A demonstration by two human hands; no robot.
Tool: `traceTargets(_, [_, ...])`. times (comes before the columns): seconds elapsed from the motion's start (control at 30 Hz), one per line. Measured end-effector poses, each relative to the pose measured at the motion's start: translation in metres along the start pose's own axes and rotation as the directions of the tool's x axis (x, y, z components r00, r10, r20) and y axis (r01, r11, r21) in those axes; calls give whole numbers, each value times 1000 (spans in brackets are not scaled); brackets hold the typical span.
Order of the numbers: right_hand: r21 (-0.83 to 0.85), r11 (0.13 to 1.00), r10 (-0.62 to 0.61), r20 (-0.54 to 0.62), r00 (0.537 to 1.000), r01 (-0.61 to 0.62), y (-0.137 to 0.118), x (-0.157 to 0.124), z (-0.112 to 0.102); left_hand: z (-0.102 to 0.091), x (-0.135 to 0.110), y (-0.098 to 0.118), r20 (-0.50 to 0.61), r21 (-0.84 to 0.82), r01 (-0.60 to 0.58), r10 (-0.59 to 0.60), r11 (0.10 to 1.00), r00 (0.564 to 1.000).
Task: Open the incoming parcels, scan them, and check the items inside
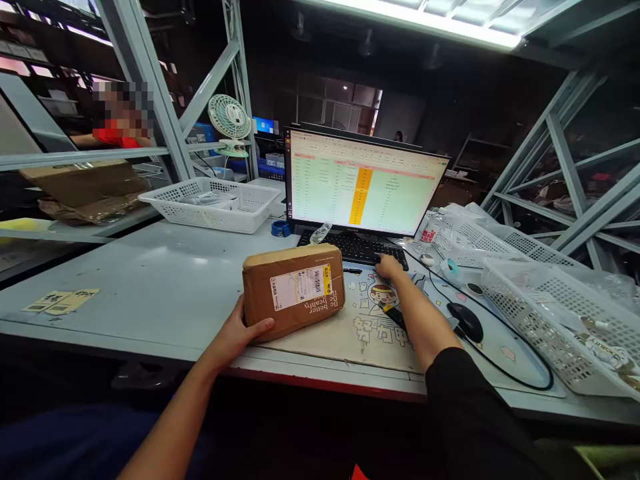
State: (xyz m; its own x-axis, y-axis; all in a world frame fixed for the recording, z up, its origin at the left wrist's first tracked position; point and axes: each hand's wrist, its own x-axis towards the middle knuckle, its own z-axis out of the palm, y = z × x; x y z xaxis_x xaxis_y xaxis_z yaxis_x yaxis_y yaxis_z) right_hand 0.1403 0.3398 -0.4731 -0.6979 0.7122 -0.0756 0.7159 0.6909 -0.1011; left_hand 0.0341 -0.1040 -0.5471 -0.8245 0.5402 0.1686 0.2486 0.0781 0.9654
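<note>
A brown parcel (293, 289) wrapped in tape, with a white and yellow shipping label, stands on the desk mat in front of me. My left hand (239, 331) grips its lower left corner, thumb on the front face. My right hand (389, 267) rests on the right part of the black keyboard (353, 247), fingers curled down on the keys and holding nothing. A monitor (361, 182) with a green and orange spreadsheet stands behind the keyboard.
White mesh baskets stand at the back left (213, 203) and along the right (555, 313). A black mouse (466, 321) with its cable lies right of my forearm. A small fan (229, 121), a tape roll (281, 229) and metal racking surround the desk. A person in red sits far left.
</note>
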Motion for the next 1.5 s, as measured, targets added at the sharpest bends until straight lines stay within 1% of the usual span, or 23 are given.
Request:
traceTargets(0.13, [3,998,-57,26,998,57,-6,-10,-10,-2,-3,1,39,7,14,-14,1000,999])
traceTargets(0.2, [-3,997,-80,29,996,80,-5,-27,-15,-4,-4,1,59,12,11,-12,1000,998])
traceTargets(0.27, [-12,994,-109,32,993,110,2,-58,-15,-6,-5,0,63,11,-14,14,1000,998])
traceTargets(0.33, [-29,991,-132,51,990,134,16,-98,-5,-6,-7,-1,63,9,-41,41,999,997])
traceTargets(0.4, [-61,986,-149,67,987,153,33,-139,12,-5,-8,-1,66,7,-64,64,998,996])
traceTargets(0.47, [-109,977,-184,19,983,185,48,-172,31,0,-9,-2,66,14,-91,90,996,994])
traceTargets(0.5, [-127,973,-198,-20,980,194,53,-183,39,3,-10,-2,71,20,-107,106,994,992])
traceTargets(0.57, [-122,973,-208,-96,974,196,60,-195,51,8,-13,0,68,7,-130,130,991,989])
traceTargets(0.63, [-45,980,-196,-163,967,192,64,-197,53,10,-17,7,27,-4,-143,143,990,989])
traceTargets(0.67, [22,980,-189,-196,962,197,66,-196,51,9,-20,13,-19,11,-166,166,986,986])
traceTargets(0.7, [110,971,-182,-225,957,211,69,-195,46,7,-24,22,-79,49,-206,210,977,975])
traceTargets(0.73, [216,949,-175,-245,954,230,72,-196,39,4,-29,34,-138,115,-265,280,957,950])
traceTargets(0.8, [436,856,-181,-248,952,277,77,-201,19,-4,-40,64,-202,300,-397,464,868,862])
traceTargets(0.83, [533,791,-200,-240,950,301,78,-207,8,-6,-47,80,-187,394,-451,550,801,814])
traceTargets(0.87, [613,719,-228,-235,945,327,77,-215,-4,-8,-53,96,-137,476,-493,616,728,776])
traceTargets(0.9, [676,646,-265,-238,935,355,74,-223,-16,-8,-58,111,-65,540,-529,659,654,749])
traceTargets(0.97, [750,524,-340,-250,906,404,62,-241,-37,-4,-67,134,82,616,-581,690,532,719])
traceTargets(1.0, [767,486,-380,-248,891,420,53,-249,-47,0,-71,141,140,636,-599,690,487,710])
traceTargets(1.03, [770,469,-417,-239,877,433,42,-256,-54,4,-74,146,181,651,-610,688,451,703])
traceTargets(1.13, [711,499,-512,-220,830,496,11,-269,-69,17,-82,147,240,690,-615,681,381,691])
traceTargets(1.27, [580,573,-549,-252,797,578,-20,-269,-72,26,-90,142,249,719,-611,698,332,672])
traceTargets(1.4, [436,635,-545,-332,770,638,-36,-266,-67,27,-96,141,242,722,-608,704,329,668])
traceTargets(1.5, [310,714,-540,-329,775,628,-41,-271,-60,30,-99,139,221,720,-604,712,342,667])
